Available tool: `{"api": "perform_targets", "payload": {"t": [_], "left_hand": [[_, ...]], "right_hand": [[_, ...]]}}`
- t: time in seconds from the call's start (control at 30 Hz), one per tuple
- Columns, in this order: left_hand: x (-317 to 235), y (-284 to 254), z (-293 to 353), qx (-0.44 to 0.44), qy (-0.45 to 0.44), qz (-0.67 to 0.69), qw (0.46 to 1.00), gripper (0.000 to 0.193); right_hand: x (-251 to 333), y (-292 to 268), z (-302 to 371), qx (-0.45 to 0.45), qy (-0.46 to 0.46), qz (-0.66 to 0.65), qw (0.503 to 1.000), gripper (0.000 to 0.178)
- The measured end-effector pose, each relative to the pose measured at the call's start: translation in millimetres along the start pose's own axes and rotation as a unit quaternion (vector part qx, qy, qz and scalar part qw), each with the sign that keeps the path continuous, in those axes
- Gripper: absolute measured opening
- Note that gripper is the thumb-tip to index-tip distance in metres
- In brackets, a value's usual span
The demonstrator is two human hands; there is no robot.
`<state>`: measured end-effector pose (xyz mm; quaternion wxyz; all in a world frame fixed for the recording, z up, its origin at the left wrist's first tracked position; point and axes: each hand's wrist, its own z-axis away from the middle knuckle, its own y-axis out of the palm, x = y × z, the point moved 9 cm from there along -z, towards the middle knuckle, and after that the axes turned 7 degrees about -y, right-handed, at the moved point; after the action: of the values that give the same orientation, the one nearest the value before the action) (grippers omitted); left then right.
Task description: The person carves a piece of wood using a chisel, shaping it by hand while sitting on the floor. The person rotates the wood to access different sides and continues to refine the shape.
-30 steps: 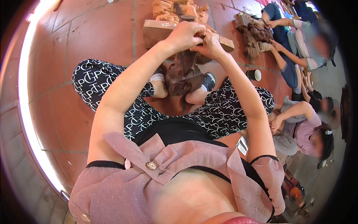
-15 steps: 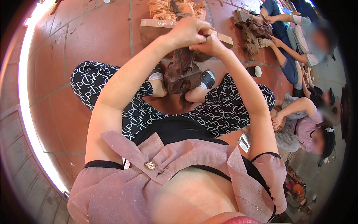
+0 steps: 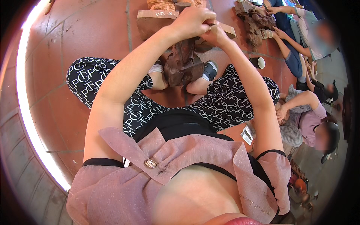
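Observation:
My left hand [image 3: 195, 22] is closed with its fingers curled, above the top of a dark brown carved wooden piece [image 3: 183, 69]. My right hand [image 3: 216, 34] is closed right beside it, and the fingertips of both hands meet. Whatever they grip is hidden by the fingers. The carving stands upright between my feet, its blocky base toward me; its upper end disappears behind my hands. Behind it lies a pale wooden block [image 3: 155, 24] with handwriting on its side.
Orange-toned carved wood [image 3: 161, 5] sits beyond the block. A white cup [image 3: 257, 62] lies tipped to the right of my knee. Farther right, a co-worker's hands touch another dark carving [image 3: 252, 26]; a second person [image 3: 307, 123] sits nearer. Red tiles [image 3: 93, 41] cover the floor.
The whole view has shifted slightly, with the floor and carving higher in the picture. My two hands stay together and have moved a little farther up and right.

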<state>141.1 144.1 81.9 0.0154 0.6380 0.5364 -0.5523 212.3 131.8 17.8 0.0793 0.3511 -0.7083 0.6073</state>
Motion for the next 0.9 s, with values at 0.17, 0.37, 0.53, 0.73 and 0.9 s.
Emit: {"api": "perform_targets", "payload": {"t": [0.17, 0.37, 0.53, 0.73, 0.9], "left_hand": [[-0.3, 17.2, 16.1, 0.065, -0.019, 0.071, 0.995, 0.017], [5.3, -12.0, 5.7, -0.037, -0.058, 0.083, 0.994, 0.015], [87.3, -27.7, 76.7, -0.283, -0.228, 0.226, 0.904, 0.018], [149.1, 69.1, 189.8, -0.240, -0.457, 0.159, 0.842, 0.071], [120.3, 85.8, 184.0, -0.129, -0.450, 0.069, 0.881, 0.074]], "right_hand": [[-0.9, 11.2, 18.6, -0.014, -0.051, -0.051, 0.997, 0.050], [12.2, -12.4, 7.8, -0.032, 0.065, 0.018, 0.997, 0.023], [-1.1, -30.5, 27.7, -0.158, 0.077, -0.171, 0.969, 0.013], [-34.7, -34.3, 75.3, -0.274, 0.230, -0.367, 0.859, 0.010], [-49.3, -36.8, 99.3, -0.347, 0.237, -0.447, 0.790, 0.011]]}}
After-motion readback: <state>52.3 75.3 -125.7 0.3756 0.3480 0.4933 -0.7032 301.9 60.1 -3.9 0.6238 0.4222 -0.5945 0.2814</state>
